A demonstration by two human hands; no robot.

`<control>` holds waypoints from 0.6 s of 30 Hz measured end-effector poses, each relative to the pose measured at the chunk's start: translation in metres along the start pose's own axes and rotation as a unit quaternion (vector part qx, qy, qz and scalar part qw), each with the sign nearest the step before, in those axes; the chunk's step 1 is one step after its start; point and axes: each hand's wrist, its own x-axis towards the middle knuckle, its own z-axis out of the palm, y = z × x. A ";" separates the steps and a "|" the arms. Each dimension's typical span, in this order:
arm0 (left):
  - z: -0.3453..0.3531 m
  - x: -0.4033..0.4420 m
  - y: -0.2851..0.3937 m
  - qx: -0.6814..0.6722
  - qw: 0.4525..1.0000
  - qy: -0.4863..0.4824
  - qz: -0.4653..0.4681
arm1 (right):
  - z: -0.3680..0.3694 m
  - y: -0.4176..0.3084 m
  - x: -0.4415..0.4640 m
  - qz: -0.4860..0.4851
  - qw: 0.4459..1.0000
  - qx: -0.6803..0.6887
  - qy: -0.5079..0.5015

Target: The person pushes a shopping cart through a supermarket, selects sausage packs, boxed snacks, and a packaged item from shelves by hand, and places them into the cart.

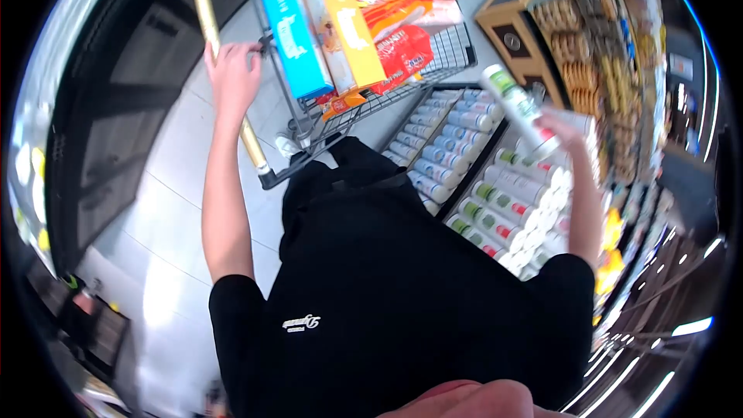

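My left hand (233, 77) is closed around the gold handle bar (203, 4) of a shopping cart. In my right hand (563, 133) is a white cylindrical canister (517, 104) with green and red print, gripped near its lower end and blurred by motion. It is tilted above a display of similar canisters (495, 213) lying in rows. Inside the cart, near my left hand, stand a blue box (292, 39) and a yellow-orange box (346, 31). Red and orange packets (404, 54) lie beside them.
The wire cart basket (445, 66) is ahead. Blue-labelled canisters (445, 159) fill another section of the display. Shelves with packaged goods (584, 54) line the right side, with a wooden stand (515, 39) at their end. Dark cabinets (147, 54) run along the left of the tiled floor (166, 224).
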 end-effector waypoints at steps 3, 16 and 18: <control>0.001 -0.012 -0.002 0.007 1.000 0.016 -0.022 | 0.111 -0.002 0.007 0.041 0.990 0.131 -0.017; -0.031 -0.001 0.055 -0.286 0.945 0.105 -0.116 | 0.233 -0.051 0.014 0.093 0.944 0.201 -0.243; -0.033 -0.020 0.111 -0.384 0.912 0.109 -0.092 | 0.232 -0.049 0.022 0.086 0.934 0.190 -0.290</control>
